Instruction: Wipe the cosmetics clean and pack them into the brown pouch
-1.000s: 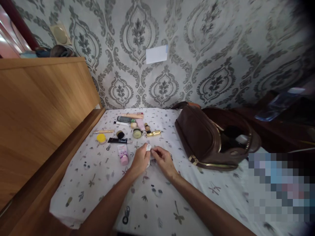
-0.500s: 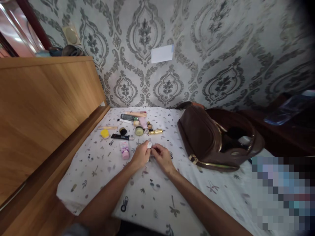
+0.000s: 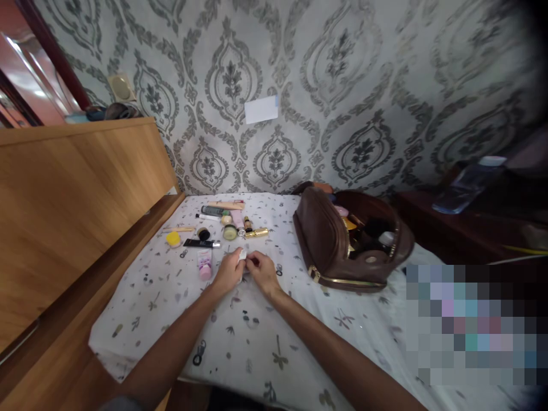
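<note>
At the far left, a wooden panel (image 3: 85, 188) borders the patterned cloth (image 3: 149, 325). Beside it lies a yellow container (image 3: 173, 238), followed by a black tube (image 3: 199, 244) and a pink-capped tube (image 3: 205, 265). Behind these, a green-topped jar (image 3: 230, 232) and a gold tube (image 3: 257, 233) belong to a loose cluster; the items lie spread and mostly flat, presumably so that each can be seen and reached. The left hand (image 3: 229, 271) has its fingers closed on a small white item (image 3: 242, 255), located above the cloth in front of the cluster; this grip probably steadies the item. The right hand (image 3: 263, 273) is just beside it, fingers bent toward the item's edge; whether they grip it cannot be told. Further right, a brown bag (image 3: 319, 231) rests with its mouth unzipped, leaving the contents accessible. At the far right stands a clear bottle (image 3: 466, 184), well apart from the hands.
</note>
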